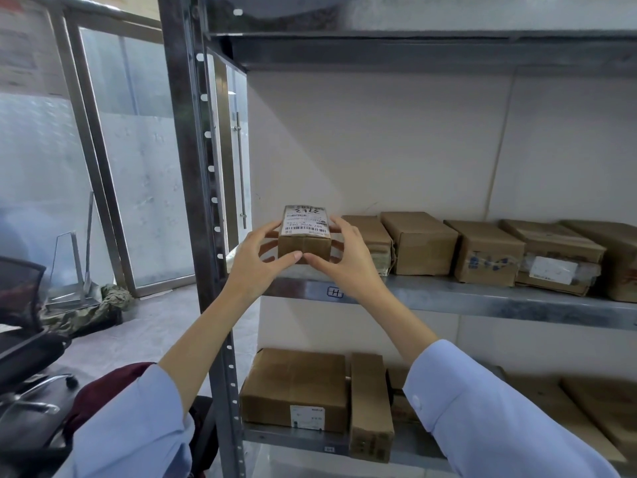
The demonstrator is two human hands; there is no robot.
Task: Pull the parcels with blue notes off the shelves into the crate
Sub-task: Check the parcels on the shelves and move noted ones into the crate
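A small cardboard parcel (304,243) with a white shipping label on top stands at the left end of the middle shelf (482,298). My left hand (256,262) grips its left side, thumb under the front edge. My right hand (343,258) grips its right side, thumb meeting the left thumb below the box. No blue note shows on this parcel. Further right, a parcel (487,253) carries blue marks on its front face. The crate is out of view.
Several more cardboard parcels line the middle shelf to the right. The lower shelf (293,439) holds a wide box (294,388) and an upright narrow box (370,405). A steel upright (203,201) stands left of my hands. An office chair (24,339) sits at far left.
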